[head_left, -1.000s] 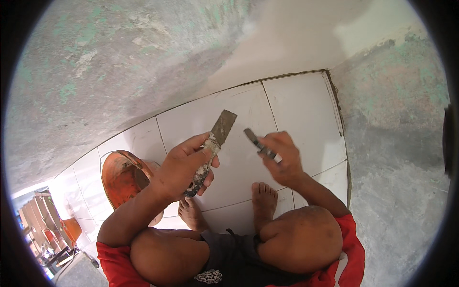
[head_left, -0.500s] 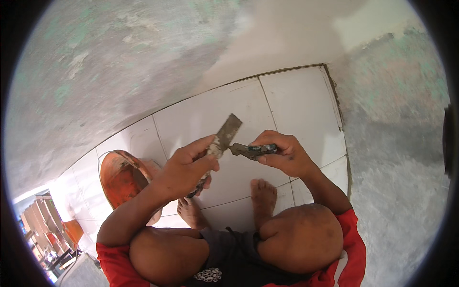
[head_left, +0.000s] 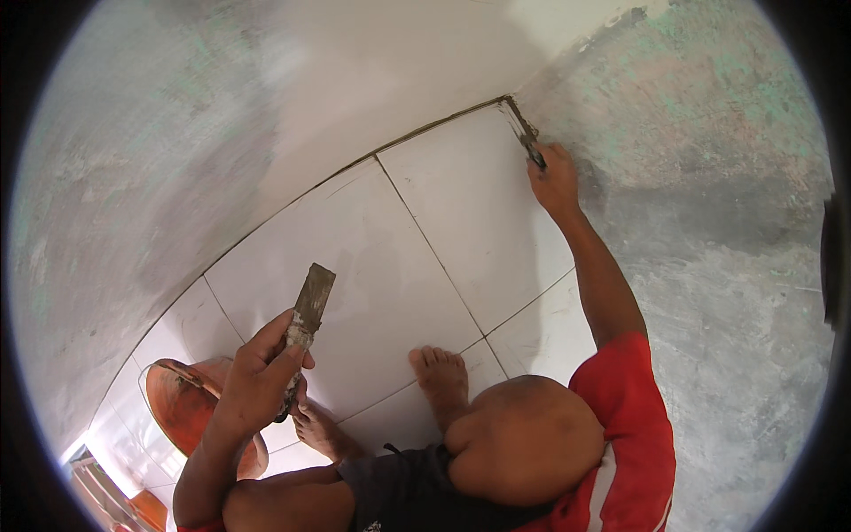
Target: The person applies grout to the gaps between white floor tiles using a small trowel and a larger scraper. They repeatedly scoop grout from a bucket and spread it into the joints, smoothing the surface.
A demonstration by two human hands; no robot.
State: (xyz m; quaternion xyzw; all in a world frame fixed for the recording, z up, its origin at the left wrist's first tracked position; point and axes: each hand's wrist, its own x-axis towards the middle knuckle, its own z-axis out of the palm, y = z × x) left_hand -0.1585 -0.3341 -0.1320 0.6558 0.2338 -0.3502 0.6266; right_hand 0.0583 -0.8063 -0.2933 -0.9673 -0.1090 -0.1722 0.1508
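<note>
My left hand (head_left: pixel 259 372) is closed around the handle of a putty knife (head_left: pixel 313 300). Grey-brown mortar smears its flat blade, which points up and away from me, and pale crust covers its neck. At the far right, my right hand (head_left: pixel 556 177) reaches to the floor's edge and grips a small dark-handled scraper (head_left: pixel 533 152). Its tip meets the mortar-filled joint (head_left: pixel 521 117) between the white floor tiles (head_left: pixel 461 213) and the right wall, just below the corner. The scraper's blade is too small and dark to make out fully.
An orange bucket (head_left: pixel 175 408), tilted and stained, lies left of my left forearm. A patchy grey-green wall (head_left: pixel 177 133) runs along the far left, and a rough grey wall (head_left: pixel 718 266) rises on the right. My bare feet (head_left: pixel 441 381) rest on the tiles.
My hands have moved apart from where the two tools met. The right hand with the scraper has gone up to the corner joint; the left has drawn down and left with the putty knife.
</note>
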